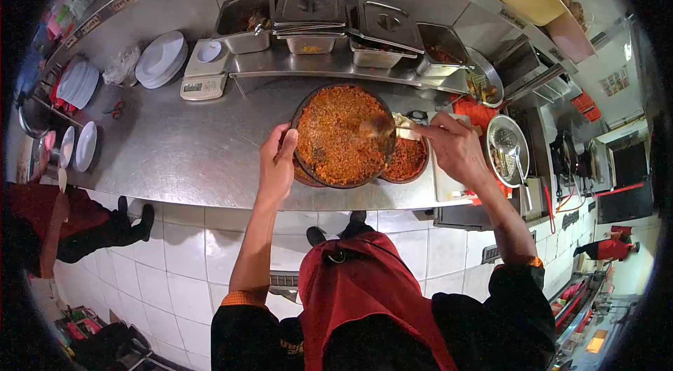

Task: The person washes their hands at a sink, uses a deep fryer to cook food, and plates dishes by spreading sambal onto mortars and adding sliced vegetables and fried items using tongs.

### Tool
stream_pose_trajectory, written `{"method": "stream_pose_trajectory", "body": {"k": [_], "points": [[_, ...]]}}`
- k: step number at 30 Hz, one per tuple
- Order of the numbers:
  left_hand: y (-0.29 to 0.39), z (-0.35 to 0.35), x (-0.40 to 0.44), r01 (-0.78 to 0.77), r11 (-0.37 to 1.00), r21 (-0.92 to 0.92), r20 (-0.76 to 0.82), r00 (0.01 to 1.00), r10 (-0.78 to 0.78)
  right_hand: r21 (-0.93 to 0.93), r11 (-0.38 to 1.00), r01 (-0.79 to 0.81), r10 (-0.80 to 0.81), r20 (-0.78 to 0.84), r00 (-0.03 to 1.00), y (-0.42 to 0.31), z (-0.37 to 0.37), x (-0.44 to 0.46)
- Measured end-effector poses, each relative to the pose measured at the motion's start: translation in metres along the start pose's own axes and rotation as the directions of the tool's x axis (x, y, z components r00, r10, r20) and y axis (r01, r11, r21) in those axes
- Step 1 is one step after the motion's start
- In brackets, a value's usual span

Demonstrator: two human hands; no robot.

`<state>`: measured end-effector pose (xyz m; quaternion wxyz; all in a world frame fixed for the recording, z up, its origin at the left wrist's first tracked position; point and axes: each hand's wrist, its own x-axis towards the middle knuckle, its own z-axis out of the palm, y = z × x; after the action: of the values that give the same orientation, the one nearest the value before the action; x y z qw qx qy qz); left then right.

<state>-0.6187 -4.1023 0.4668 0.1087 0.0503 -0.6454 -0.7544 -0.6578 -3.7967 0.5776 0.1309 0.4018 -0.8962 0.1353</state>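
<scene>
My left hand grips the left rim of a dark round bowl, thumb on top. Coarse orange-red chili paste fills the bowl almost to its rim. My right hand is closed on the handle of a spoon, whose head rests in the paste at the right side. Partly hidden behind the raised bowl, a second dish of darker red chili paste sits on the steel counter. A white cutting board lies under my right forearm.
Lidded steel food pans line the back shelf. A kitchen scale and stacked white plates are at the left. To the right stands a metal bowl with a strainer. Another person is at the left edge.
</scene>
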Motion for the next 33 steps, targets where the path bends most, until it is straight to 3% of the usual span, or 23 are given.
{"method": "stream_pose_trajectory", "body": {"k": [4,8,14,15,18,22,23,26,29,32,33], "points": [[-0.002,-0.004,0.009,0.01,1.0,0.022,0.031,0.999,-0.011,-0.116,0.992,0.048,-0.046,0.016,0.999,-0.009,-0.002,0.001],[-0.003,-0.008,0.008,0.019,1.0,-0.011,0.03,0.999,-0.019,0.087,0.995,-0.055,0.051,0.048,0.998,-0.011,0.001,-0.006],[0.006,-0.007,0.008,0.056,0.998,-0.031,0.05,0.997,-0.054,0.075,0.996,-0.055,0.05,0.066,0.997,-0.017,-0.008,0.002],[0.006,-0.006,0.007,0.052,0.998,-0.039,0.039,0.998,-0.051,0.094,0.978,-0.188,0.179,0.1,0.979,-0.022,-0.017,0.006],[0.004,-0.007,0.007,0.086,0.994,-0.074,0.046,0.995,-0.083,0.144,0.99,0.001,-0.03,0.195,0.98,-0.028,-0.007,-0.001],[0.005,-0.01,0.005,0.13,0.99,-0.045,0.035,0.991,-0.129,-0.016,0.999,-0.045,0.047,0.139,0.989,-0.021,-0.013,0.006],[0.008,-0.009,0.004,0.13,0.991,-0.018,0.027,0.991,-0.129,-0.099,0.99,-0.102,0.12,0.189,0.975,-0.025,-0.019,0.011],[0.01,-0.008,0.004,0.142,0.99,-0.009,0.027,0.99,-0.142,-0.022,0.998,-0.055,0.058,0.251,0.966,-0.027,-0.012,0.009],[0.013,-0.009,0.003,0.132,0.991,0.002,0.025,0.991,-0.132,-0.169,0.981,-0.091,0.122,0.182,0.976,-0.019,-0.021,0.014],[0.019,-0.006,0.001,0.122,0.992,-0.023,0.033,0.992,-0.121,-0.033,0.994,0.108,-0.099,0.202,0.974,-0.026,-0.009,0.005],[0.021,-0.005,0.001,0.122,0.992,-0.037,0.04,0.992,-0.121,-0.023,0.997,0.074,-0.068,0.201,0.977,-0.026,-0.007,0.002]]}}
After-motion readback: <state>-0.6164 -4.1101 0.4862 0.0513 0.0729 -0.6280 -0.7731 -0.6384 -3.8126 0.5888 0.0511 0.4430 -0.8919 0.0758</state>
